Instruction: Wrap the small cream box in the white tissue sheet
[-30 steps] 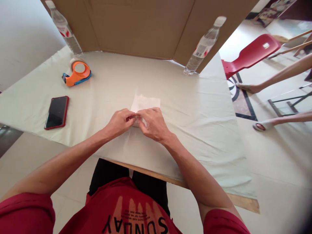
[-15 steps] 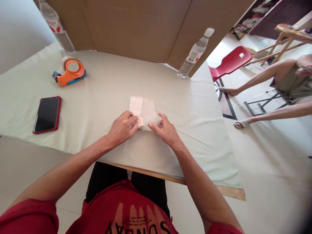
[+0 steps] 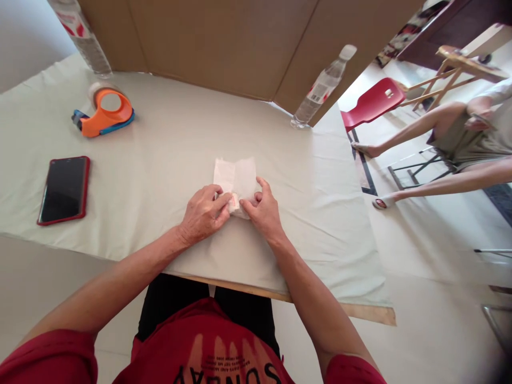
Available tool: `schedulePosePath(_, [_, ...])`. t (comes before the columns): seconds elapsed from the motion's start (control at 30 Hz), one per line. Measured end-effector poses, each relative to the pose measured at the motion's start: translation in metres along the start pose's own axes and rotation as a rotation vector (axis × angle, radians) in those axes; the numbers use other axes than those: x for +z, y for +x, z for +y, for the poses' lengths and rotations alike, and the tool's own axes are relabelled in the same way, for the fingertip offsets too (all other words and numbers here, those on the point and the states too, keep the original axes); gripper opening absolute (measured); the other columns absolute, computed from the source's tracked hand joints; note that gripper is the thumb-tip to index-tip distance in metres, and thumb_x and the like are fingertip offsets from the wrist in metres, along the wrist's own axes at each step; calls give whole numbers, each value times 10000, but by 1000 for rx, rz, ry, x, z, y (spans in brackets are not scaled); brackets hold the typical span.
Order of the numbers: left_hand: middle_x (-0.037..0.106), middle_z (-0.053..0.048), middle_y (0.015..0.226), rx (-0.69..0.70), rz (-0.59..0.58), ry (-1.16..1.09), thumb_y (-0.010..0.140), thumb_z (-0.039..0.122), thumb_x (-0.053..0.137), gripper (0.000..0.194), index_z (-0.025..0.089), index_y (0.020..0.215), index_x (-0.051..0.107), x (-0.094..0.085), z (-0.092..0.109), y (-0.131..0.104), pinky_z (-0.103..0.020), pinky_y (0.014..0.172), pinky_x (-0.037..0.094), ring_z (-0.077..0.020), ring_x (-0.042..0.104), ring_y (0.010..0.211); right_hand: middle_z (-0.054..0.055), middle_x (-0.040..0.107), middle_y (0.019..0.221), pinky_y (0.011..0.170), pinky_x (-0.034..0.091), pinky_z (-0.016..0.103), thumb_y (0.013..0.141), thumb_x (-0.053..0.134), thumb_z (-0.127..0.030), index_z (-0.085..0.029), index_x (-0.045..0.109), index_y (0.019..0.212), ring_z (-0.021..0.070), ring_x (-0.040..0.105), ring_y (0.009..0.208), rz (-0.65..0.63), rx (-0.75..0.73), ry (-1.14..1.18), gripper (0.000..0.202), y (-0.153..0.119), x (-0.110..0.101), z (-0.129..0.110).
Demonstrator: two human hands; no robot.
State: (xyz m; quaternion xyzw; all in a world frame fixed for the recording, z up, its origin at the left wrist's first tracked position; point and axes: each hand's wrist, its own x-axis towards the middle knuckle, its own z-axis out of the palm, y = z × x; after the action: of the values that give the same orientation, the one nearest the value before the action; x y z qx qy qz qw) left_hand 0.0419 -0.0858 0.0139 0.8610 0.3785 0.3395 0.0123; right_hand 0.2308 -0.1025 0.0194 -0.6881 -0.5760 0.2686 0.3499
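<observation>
A thin white sheet, like tissue paper [image 3: 245,173], lies creased on the cloth in front of me. On its near edge sits a small pale block with reddish print [image 3: 234,200]; its kind is not clear. My left hand [image 3: 203,212] is closed, its thumb and forefinger pressing on the block's left end. My right hand [image 3: 262,210] has curled fingers at the sheet's right edge, its thumb at the block's right end. Part of the sheet's near side is hidden by the fingers.
An orange and blue tape dispenser [image 3: 104,120] and a red-cased phone [image 3: 64,189] lie at left. Water bottles [image 3: 82,37] stand at both back corners before a cardboard panel [image 3: 208,48]. A person [image 3: 460,138] sits at right near a red chair [image 3: 374,101].
My right hand has moved inward to the block, and its fingers have curled in at the sheet's edge. The sheet's right part has been drawn in and lifted slightly. The camera view has shifted.
</observation>
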Motion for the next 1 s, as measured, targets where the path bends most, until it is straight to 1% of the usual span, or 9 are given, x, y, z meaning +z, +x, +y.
schedulePosePath(0.17, [649,-89,968,-24,-11,17,908,201,527,208,198,1010,709,-2,3,2,-299,694,456,-173,540,752,-70,507,655,677,418,310,760,544,-289,-136,387,1482,171,528,633,4,-39,-71,754,-2,2,-4])
schedulePosePath(0.3, [656,-80,972,-21,-16,32,910,212,537,189,205,980,712,-2,4,2,-273,655,443,-156,545,730,-92,428,612,641,439,321,792,566,-337,-125,369,1490,162,471,582,24,6,90,755,0,-3,-7])
schedulePosePath(0.37, [655,-75,976,-26,-24,39,912,216,535,185,212,972,710,-3,4,3,-263,651,439,-153,552,742,-94,419,599,621,453,327,804,584,-359,-129,379,1482,162,457,570,13,32,191,745,1,-4,-9])
schedulePosePath(0.5, [638,-75,971,-40,-33,1,921,217,522,192,205,979,704,-2,4,2,-256,639,431,-144,548,731,-76,479,615,637,486,336,809,615,-371,-136,421,1453,163,497,598,4,32,272,711,2,-1,-16])
schedulePosePath(0.63, [624,-84,988,-64,-62,-73,931,216,503,208,189,1018,690,-1,3,1,-263,636,437,-140,550,720,-48,575,664,656,499,323,811,621,-367,-121,415,1466,162,562,649,-10,23,307,729,1,5,-26])
schedulePosePath(0.73, [621,-87,1001,-101,-83,-144,919,206,506,214,186,1063,664,1,3,0,-263,647,459,-149,568,750,-2,677,779,649,515,310,819,634,-412,-120,410,1485,153,600,668,-48,32,327,761,-3,5,-31])
schedulePosePath(0.83, [631,-100,1058,-154,-52,-237,890,191,527,334,176,1215,600,3,3,0,-285,731,506,-177,608,851,62,736,958,627,531,309,863,596,-472,-119,398,1499,138,610,646,-138,5,339,754,-10,-1,-31])
schedulePosePath(0.9, [635,-105,1079,-194,-45,-295,871,193,542,443,167,1314,541,4,2,0,-300,755,518,-182,611,856,88,737,1072,642,538,310,894,558,-426,-144,405,1496,133,613,663,-198,-72,302,682,-16,-6,-28])
schedulePosePath(1.0, [634,-85,1047,-267,-72,-384,831,190,570,495,168,1324,537,2,0,2,-293,699,512,-145,565,721,97,707,1208,690,540,315,891,564,-305,-188,380,1514,130,610,689,-257,-243,96,660,-22,-11,-24])
